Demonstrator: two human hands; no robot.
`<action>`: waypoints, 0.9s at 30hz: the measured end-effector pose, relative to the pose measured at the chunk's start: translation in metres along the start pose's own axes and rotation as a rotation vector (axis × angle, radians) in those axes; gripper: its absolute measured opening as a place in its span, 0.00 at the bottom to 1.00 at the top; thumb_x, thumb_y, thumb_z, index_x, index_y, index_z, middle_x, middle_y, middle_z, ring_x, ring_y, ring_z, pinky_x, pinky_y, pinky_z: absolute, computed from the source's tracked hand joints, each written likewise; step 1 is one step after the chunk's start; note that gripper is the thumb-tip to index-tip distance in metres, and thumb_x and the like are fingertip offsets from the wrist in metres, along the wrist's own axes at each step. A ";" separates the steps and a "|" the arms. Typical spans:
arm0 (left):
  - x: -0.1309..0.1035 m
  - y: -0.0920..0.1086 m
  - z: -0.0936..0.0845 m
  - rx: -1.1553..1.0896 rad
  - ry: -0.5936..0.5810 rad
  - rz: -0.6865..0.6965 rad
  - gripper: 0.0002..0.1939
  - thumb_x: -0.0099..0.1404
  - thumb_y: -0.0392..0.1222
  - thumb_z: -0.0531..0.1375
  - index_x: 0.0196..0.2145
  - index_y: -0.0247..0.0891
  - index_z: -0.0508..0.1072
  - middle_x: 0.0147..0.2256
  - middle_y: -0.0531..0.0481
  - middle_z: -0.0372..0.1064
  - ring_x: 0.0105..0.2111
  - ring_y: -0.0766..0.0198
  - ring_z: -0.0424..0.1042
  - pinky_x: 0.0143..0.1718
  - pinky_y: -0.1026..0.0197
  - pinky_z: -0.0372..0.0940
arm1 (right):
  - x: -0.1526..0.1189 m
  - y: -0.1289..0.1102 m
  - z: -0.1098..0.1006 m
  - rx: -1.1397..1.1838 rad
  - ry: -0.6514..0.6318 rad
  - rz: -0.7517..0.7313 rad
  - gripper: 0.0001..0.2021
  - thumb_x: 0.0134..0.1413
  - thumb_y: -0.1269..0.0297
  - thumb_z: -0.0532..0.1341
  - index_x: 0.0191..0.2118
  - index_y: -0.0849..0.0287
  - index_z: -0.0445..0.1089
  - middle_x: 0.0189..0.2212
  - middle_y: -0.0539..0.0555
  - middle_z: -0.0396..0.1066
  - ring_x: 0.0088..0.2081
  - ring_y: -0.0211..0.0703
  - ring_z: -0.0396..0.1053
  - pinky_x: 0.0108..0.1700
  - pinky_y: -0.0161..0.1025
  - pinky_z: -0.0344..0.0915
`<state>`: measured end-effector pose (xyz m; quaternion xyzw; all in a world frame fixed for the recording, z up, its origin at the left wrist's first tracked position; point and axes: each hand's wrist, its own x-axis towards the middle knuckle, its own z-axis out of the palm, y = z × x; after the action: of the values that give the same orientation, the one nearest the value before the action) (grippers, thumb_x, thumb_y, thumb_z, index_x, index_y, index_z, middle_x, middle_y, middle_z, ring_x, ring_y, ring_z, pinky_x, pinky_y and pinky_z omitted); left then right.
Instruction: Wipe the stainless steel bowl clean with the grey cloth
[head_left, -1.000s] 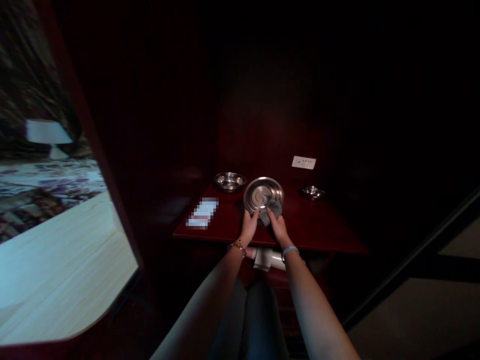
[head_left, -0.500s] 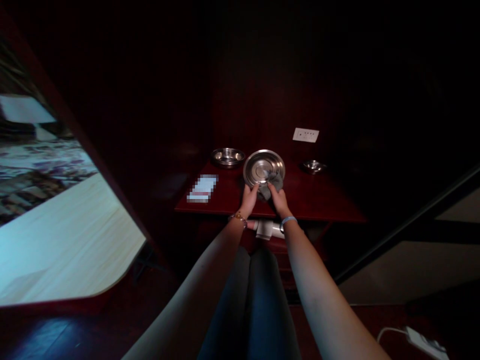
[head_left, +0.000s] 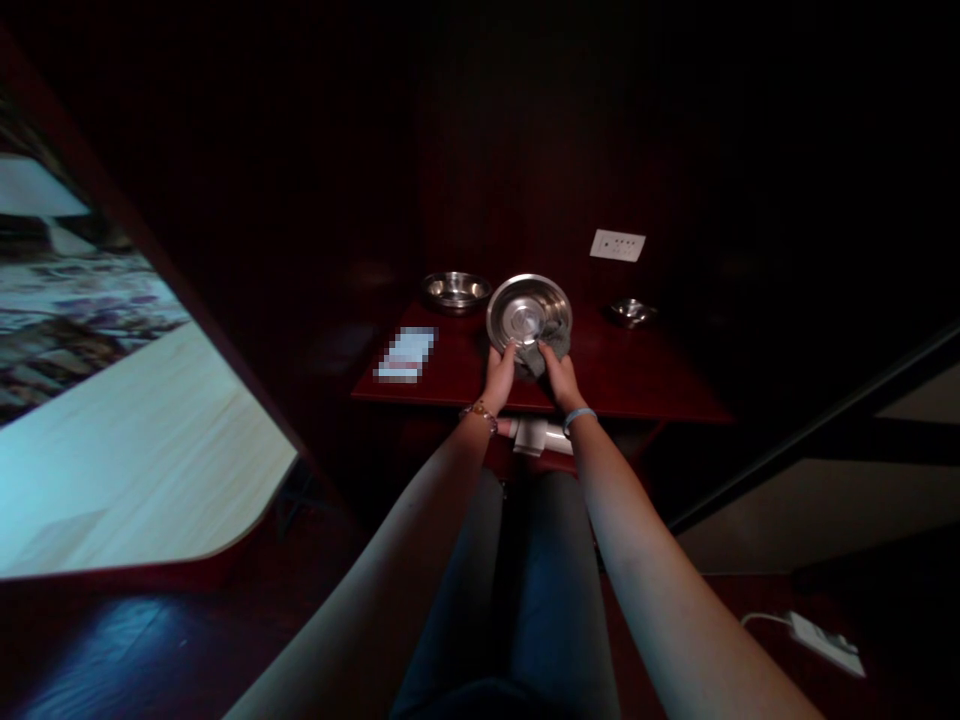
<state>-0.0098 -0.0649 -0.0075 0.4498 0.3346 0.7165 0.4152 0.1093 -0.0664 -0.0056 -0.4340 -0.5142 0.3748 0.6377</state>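
The steel bowl (head_left: 523,318) was in front of me, above the middle of the dark red desk (head_left: 637,375), tilted so that its hollow faced me. I could not tell whether its underside touched the wood. My left hand (head_left: 500,378) held it at the near left of its rim, thumb on the near edge and the other fingers mostly out of sight. My right hand (head_left: 561,378) was closed on a grey cloth (head_left: 556,342), thumb on top, pressing it against the near right of the bowl; part of the cloth lay inside the rim and part hung down between my hands. I could not see how far my right fingers reached behind it.

A beaded bracelet (head_left: 480,411) circled my left wrist and a pale blue band (head_left: 580,415) my right. To the far left on the desk stood a second bowl (head_left: 455,294), wide and shiny; to the far right sat a smaller metal bowl (head_left: 632,313). A white item (head_left: 407,355), blurred into squares, lay near the left edge. On the back wall, to the right, was a white socket plate (head_left: 618,245).

Below the desk's near edge showed a white cylindrical object (head_left: 531,437), partly hidden. Off to the left were a pale wooden tabletop (head_left: 150,450) and, farther, a white lamp (head_left: 37,187); at the near right, a white power strip (head_left: 829,643) lay on the floor.
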 end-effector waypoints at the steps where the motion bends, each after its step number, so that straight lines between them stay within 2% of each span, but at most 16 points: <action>1: 0.000 0.000 0.000 0.002 -0.001 0.000 0.20 0.65 0.45 0.58 0.53 0.37 0.67 0.56 0.42 0.68 0.56 0.58 0.66 0.61 0.56 0.55 | 0.000 0.000 0.000 -0.001 0.003 -0.010 0.25 0.51 0.49 0.63 0.47 0.64 0.74 0.43 0.55 0.78 0.48 0.46 0.73 0.53 0.40 0.66; 8: -0.002 0.002 0.000 0.020 -0.021 0.018 0.18 0.65 0.45 0.58 0.51 0.36 0.69 0.53 0.43 0.71 0.54 0.58 0.67 0.60 0.56 0.56 | 0.000 -0.001 -0.001 -0.034 0.016 -0.022 0.24 0.52 0.49 0.63 0.46 0.65 0.75 0.43 0.57 0.78 0.48 0.47 0.73 0.54 0.41 0.66; 18: 0.000 0.000 0.000 -0.002 -0.028 -0.012 0.19 0.64 0.43 0.59 0.52 0.37 0.68 0.55 0.42 0.68 0.56 0.61 0.66 0.60 0.59 0.55 | 0.000 0.000 -0.002 -0.021 0.023 0.006 0.26 0.51 0.48 0.63 0.47 0.66 0.74 0.42 0.57 0.78 0.49 0.48 0.73 0.53 0.40 0.66; 27: 0.003 -0.004 -0.001 0.004 -0.034 0.000 0.20 0.63 0.43 0.59 0.52 0.36 0.67 0.53 0.42 0.70 0.54 0.58 0.68 0.59 0.58 0.56 | 0.004 0.006 -0.002 0.009 0.011 -0.021 0.23 0.51 0.49 0.64 0.46 0.63 0.75 0.42 0.54 0.78 0.47 0.46 0.74 0.53 0.40 0.66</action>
<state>-0.0103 -0.0611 -0.0100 0.4630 0.3290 0.7079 0.4199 0.1119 -0.0611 -0.0105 -0.4278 -0.5133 0.3681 0.6465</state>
